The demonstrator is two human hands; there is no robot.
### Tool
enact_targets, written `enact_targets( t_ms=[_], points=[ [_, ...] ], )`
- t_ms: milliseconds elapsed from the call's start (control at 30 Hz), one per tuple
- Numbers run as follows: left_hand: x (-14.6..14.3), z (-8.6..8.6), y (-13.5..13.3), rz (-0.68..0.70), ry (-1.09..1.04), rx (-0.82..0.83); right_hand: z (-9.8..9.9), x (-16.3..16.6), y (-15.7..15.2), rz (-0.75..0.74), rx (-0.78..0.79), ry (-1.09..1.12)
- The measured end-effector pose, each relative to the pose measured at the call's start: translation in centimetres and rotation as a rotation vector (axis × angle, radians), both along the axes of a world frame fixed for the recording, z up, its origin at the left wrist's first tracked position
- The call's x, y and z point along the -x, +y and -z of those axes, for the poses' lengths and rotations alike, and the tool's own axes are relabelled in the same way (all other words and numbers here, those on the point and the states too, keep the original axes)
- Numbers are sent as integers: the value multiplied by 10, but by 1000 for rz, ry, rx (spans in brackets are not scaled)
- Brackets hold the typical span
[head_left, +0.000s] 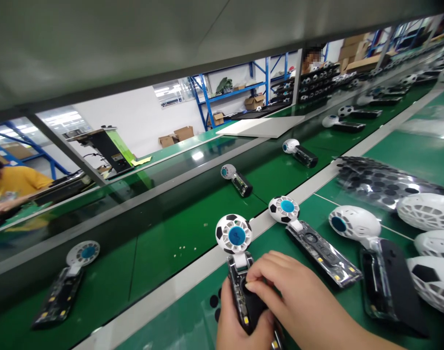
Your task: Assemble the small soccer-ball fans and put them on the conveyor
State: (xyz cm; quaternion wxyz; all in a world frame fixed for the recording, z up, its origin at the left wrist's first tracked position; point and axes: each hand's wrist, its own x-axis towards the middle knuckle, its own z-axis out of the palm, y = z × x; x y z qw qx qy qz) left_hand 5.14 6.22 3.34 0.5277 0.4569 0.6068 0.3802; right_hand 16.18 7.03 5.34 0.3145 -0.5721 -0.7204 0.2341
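My left hand (230, 318) is wrapped around the handle of a small handheld fan (240, 257), near the bottom centre. The fan's round head is white and black like a football, with a blue disc in the middle. Clear casing on the handle shows electronics and a yellow part. My right hand (289, 287) is closed, thumb and fingertips pinched against the handle's dark face; whatever is between them is hidden. Several round black pads (214, 301) lie just left of my left hand. Right of my hands rests another fan (316, 248) with a clear handle.
A green conveyor belt (178, 233) carries spaced-out fans, including one at the left (65, 277). At right are a dark-handled fan (385, 272), more football heads (431, 277) and sheets of black discs (382, 182). A metal panel (142, 43) hangs overhead. A person in yellow (18, 187) works across the belt.
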Motion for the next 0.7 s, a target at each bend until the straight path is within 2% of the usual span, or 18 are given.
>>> enact_targets(
  t_ms=[267,700],
  points=[
    [-1,-5,0,5,-2,12,5,1,-3,-6,-55,27],
    [-1,7,-2,-9,-2,-15,3,-2,-4,-51,-60,-47]
  ],
)
